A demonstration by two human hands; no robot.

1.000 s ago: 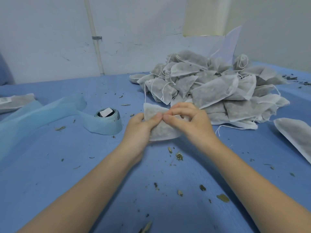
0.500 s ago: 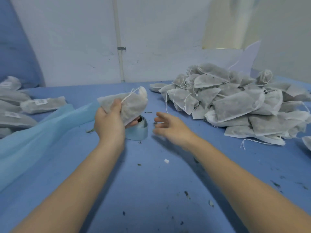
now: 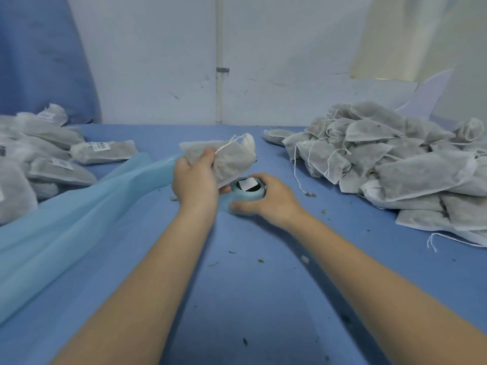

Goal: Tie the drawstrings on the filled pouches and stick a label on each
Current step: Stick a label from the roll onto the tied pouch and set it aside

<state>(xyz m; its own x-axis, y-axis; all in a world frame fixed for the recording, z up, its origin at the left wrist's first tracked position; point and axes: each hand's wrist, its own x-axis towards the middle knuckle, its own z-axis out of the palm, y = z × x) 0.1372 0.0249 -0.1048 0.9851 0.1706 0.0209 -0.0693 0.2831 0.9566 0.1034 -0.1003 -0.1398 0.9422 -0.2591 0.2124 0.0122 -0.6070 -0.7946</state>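
Note:
My left hand [image 3: 195, 180] grips a filled grey pouch [image 3: 229, 159] just above the table, its white drawstring pulled tight at the top. Below it sits the pale blue label roll [image 3: 247, 192], a white label showing in its core. My right hand [image 3: 266, 197] is curled round that roll, thumb in front and fingers over its far rim. A heap of unlabelled pouches [image 3: 395, 164] lies to the right. Labelled pouches [image 3: 52, 159] are stacked at the left.
A long strip of pale blue backing paper [image 3: 73, 217] trails from the roll toward the lower left. The blue table [image 3: 250, 299] carries scattered herb crumbs. A white wall with a vertical pipe [image 3: 219, 59] stands behind.
My left hand lifted the tied pouch off the table and carried it left over the roll. My right hand let go of the pouch and closed round the label roll.

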